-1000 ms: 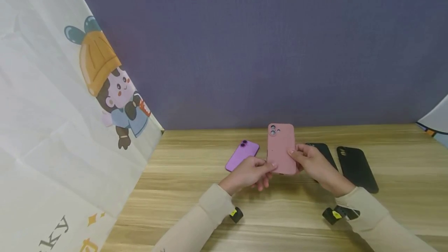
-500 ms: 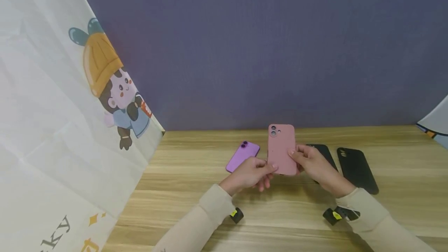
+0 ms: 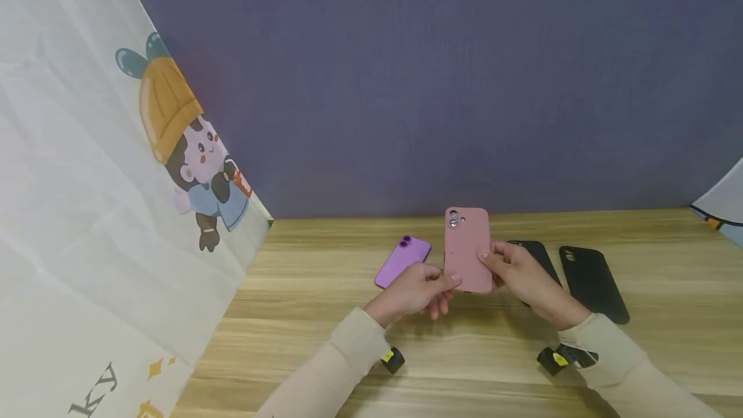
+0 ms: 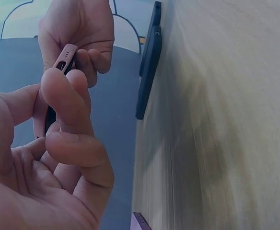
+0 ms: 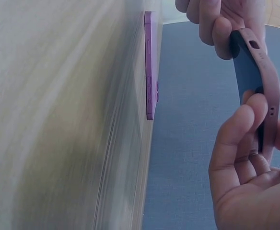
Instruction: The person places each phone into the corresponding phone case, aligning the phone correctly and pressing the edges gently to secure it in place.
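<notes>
A pink phone case (image 3: 467, 247) is held up above the table, its back and camera cutout facing the head camera. Inside it, the right wrist view shows a dark, glossy flat face (image 5: 248, 72), apparently a phone. My left hand (image 3: 413, 290) pinches the lower left corner between thumb and fingers. On the right edge, my right hand (image 3: 525, 276) grips the case with its thumb on the back and fingertips (image 5: 257, 108) on the dark face. A purple phone (image 3: 402, 262) lies on the table beyond my left hand, camera side up.
Two black phone cases lie to the right: one (image 3: 593, 282) in full view, the other (image 3: 536, 253) partly behind my right hand. The wooden table (image 3: 290, 315) meets a dark blue panel (image 3: 464, 82) at the back. A printed white sheet (image 3: 75, 211) hangs at left.
Both hands keep the same hold on the pink case. Only a slight shift of the head view shows.
</notes>
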{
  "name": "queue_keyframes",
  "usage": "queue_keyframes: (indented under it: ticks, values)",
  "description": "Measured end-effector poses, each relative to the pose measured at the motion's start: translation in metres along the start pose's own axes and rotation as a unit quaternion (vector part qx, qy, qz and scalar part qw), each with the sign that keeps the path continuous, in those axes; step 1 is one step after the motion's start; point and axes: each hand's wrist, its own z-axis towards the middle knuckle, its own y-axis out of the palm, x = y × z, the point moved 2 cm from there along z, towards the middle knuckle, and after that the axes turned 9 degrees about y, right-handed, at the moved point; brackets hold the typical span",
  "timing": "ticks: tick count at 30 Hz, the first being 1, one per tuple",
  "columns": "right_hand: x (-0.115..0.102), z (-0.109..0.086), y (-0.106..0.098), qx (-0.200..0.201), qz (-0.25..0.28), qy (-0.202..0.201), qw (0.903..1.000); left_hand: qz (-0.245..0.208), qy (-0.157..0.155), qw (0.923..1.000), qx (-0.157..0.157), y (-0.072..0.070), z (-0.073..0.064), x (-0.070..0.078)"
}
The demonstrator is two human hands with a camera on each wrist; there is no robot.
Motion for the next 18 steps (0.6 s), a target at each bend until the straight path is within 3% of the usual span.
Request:
queue_keyframes:
  ticks: [18]
  values:
    - [-0.0012, 0.0004, 0.0001, 0.005, 0.001, -0.010, 0.9999, -0.015, 0.008, 0.9999, -0.004, 0.0009, -0.0013, 0.0024]
